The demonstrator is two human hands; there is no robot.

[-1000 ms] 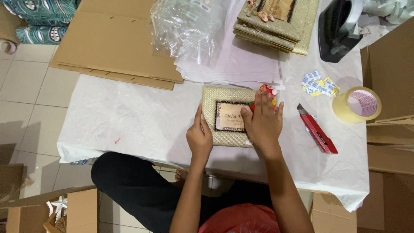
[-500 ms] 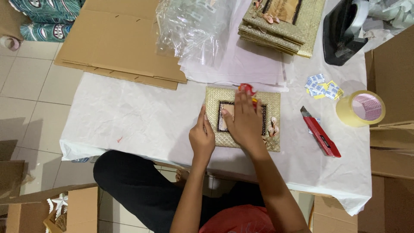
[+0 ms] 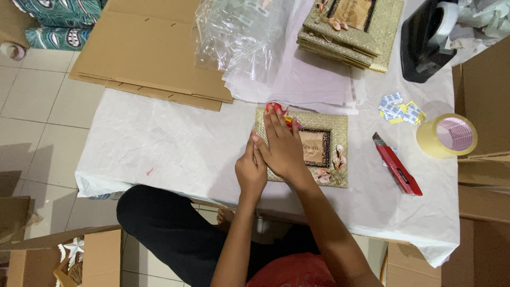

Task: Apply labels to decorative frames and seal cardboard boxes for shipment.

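The right hand (image 3: 284,146) lay flat and spread, palm down, across the left half of a woven, straw-coloured picture frame (image 3: 332,154), its fingertips reaching the frame's far left corner, where a small red ornament (image 3: 275,107) showed just past them. The left hand (image 3: 251,170) rested against the frame's left edge, fingers held together and thumb alongside the right hand, so that the two hands touched; neither hand pinched or lifted anything, both simply pressed on or against the frame. The frame lay flat on the white paper-covered table (image 3: 175,143), near its front edge, with a dark inner border around a brown card and small pale shell-like decorations (image 3: 332,165) at its lower right corner. Just to the right of the frame lay a red utility knife (image 3: 398,166), and beyond it a roll of yellowish tape (image 3: 447,135) near the table's right side. Small blue and yellow packets (image 3: 399,108) sat between the tape and the frame's far corner. Farther back were sheets of white paper (image 3: 303,82), a heap of clear plastic bags (image 3: 239,32), a stack of similar woven frames (image 3: 350,29) and a black tape dispenser (image 3: 425,40). Flat cardboard sheets (image 3: 149,53) overhung the table's far left.
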